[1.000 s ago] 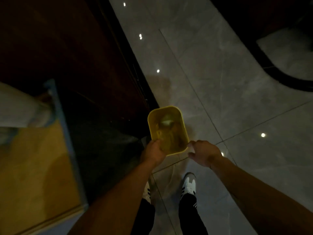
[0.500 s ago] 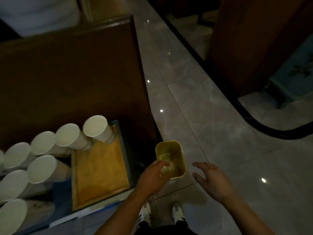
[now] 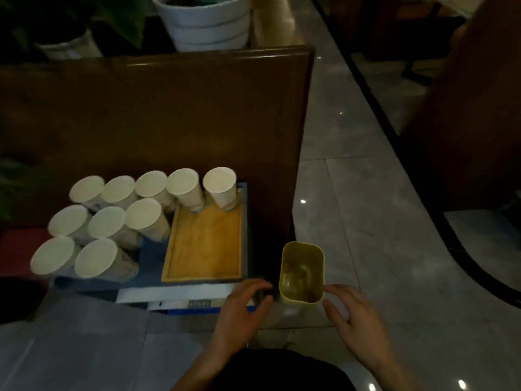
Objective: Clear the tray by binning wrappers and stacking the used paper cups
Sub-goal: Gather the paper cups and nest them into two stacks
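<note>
A small yellow bin (image 3: 302, 270) stands on the tiled floor with crumpled wrappers dimly visible inside. My left hand (image 3: 244, 309) hovers just left of it, fingers spread, holding nothing. My right hand (image 3: 352, 314) is open at the bin's near right corner, fingertips close to its rim. A wooden tray (image 3: 204, 244) lies to the left on a blue surface, its floor bare except for two white paper cups (image 3: 220, 187) at its far edge. Several more white paper cups (image 3: 107, 221) stand upright in rows left of the tray.
A dark wooden panel (image 3: 169, 114) rises behind the tray and cups. White plant pots (image 3: 203, 21) stand beyond it. Grey floor tiles (image 3: 352, 198) stretch to the right, bounded by a curved black strip and dark furniture. A white and blue box (image 3: 180, 299) sits under the tray.
My left hand has let go of the bin's rim and now hovers beside it. The view has tilted up, bringing the tray, more cups and the plant pots into sight.
</note>
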`<control>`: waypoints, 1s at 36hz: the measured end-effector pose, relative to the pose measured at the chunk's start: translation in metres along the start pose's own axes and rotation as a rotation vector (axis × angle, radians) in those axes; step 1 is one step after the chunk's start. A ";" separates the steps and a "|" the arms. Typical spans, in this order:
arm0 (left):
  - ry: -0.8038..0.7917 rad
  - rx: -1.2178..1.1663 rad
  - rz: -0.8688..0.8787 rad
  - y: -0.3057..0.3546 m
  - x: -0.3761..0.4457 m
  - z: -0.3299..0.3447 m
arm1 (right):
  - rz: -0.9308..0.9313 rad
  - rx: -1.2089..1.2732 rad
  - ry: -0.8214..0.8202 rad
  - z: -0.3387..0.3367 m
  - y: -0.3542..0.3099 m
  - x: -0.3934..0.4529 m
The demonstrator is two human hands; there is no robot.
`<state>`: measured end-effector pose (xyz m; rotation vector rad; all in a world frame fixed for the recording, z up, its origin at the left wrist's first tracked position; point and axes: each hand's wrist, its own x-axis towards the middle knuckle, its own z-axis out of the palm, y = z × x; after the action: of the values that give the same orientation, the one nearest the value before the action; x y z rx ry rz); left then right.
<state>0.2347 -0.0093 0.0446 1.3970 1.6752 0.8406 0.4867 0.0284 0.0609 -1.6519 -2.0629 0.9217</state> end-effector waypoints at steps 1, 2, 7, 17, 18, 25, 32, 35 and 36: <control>0.026 -0.017 -0.036 -0.004 -0.007 -0.002 | -0.020 0.001 -0.026 0.002 0.000 0.001; 0.052 -0.041 -0.067 -0.007 -0.013 -0.005 | -0.039 0.004 -0.055 0.004 -0.001 0.004; 0.180 -0.080 -0.143 -0.019 -0.041 -0.024 | -0.144 -0.016 -0.193 0.016 -0.003 0.021; 0.185 0.060 -0.231 -0.050 -0.080 -0.079 | -0.264 -0.199 -0.578 0.044 -0.049 0.076; 0.178 0.074 -0.238 -0.054 -0.082 -0.086 | -0.286 -0.192 -0.595 0.048 -0.056 0.079; 0.133 0.166 -0.250 -0.081 -0.094 -0.136 | -0.338 -0.207 -0.718 0.085 -0.103 0.095; 0.109 0.180 -0.213 -0.113 -0.102 -0.192 | -0.307 -0.199 -0.693 0.127 -0.161 0.097; 0.083 0.184 -0.186 -0.124 -0.102 -0.214 | -0.332 -0.200 -0.667 0.143 -0.184 0.096; 0.073 0.184 -0.172 -0.127 -0.102 -0.222 | -0.333 -0.219 -0.666 0.149 -0.191 0.096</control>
<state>-0.0110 -0.1332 0.0550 1.3333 1.9389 0.6604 0.2280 0.0576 0.0673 -1.1099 -2.8526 1.2782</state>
